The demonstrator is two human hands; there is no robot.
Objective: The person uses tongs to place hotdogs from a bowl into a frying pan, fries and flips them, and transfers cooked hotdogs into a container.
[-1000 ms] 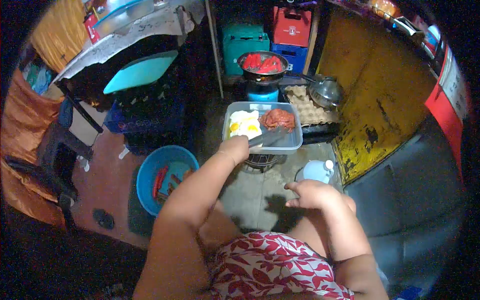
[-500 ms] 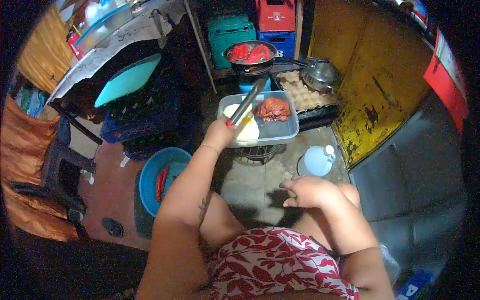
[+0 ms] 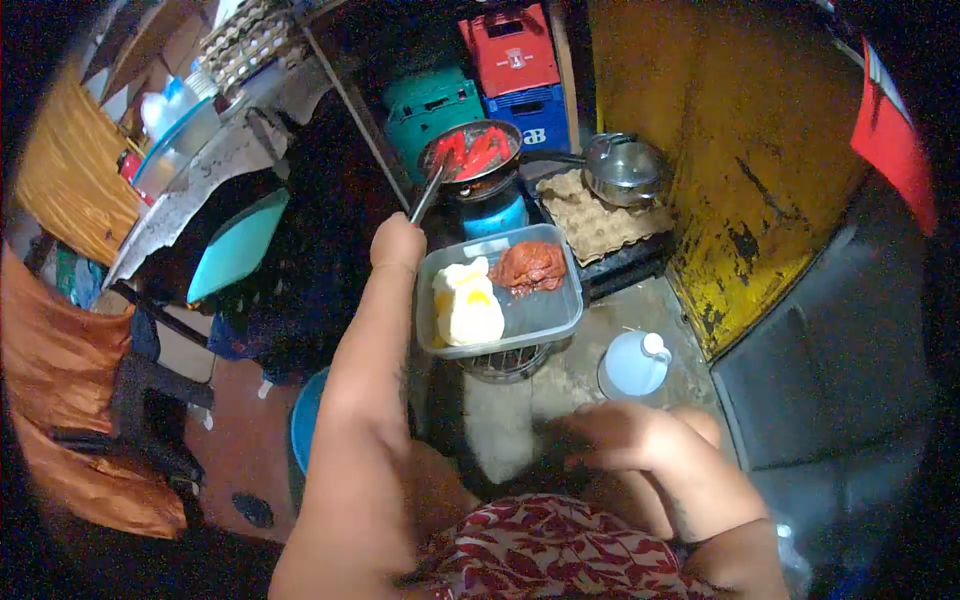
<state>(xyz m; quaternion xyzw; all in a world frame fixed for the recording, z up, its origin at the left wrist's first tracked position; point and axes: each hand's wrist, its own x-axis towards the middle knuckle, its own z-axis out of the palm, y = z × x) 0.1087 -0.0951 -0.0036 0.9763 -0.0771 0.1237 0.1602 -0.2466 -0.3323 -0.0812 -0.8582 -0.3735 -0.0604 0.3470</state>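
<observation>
My left hand (image 3: 397,243) is closed around the handle of metal tongs (image 3: 428,196). The tongs' far end reaches the left side of a black frying pan (image 3: 463,182), among several red sausages (image 3: 483,150). Whether the tips grip a sausage cannot be made out. Just right of that hand, a clear plastic container (image 3: 545,325) holds fried eggs (image 3: 470,312) and a pile of reddish meat slices (image 3: 530,267). My right hand (image 3: 610,435) hovers near my right knee, its fingers smeared by motion; no object shows in it.
A jug of pale liquid (image 3: 635,365) stands right of the container. Behind it are a cardboard egg tray (image 3: 590,220) and a lidded pot (image 3: 622,170). Crates (image 3: 510,60) stand behind the pan. A blue basin (image 3: 305,420) is partly hidden by my left arm.
My left hand has carried the tongs from above the eggs forward to the frying pan. My head view has shifted, and my right hand has blurred near the knee.
</observation>
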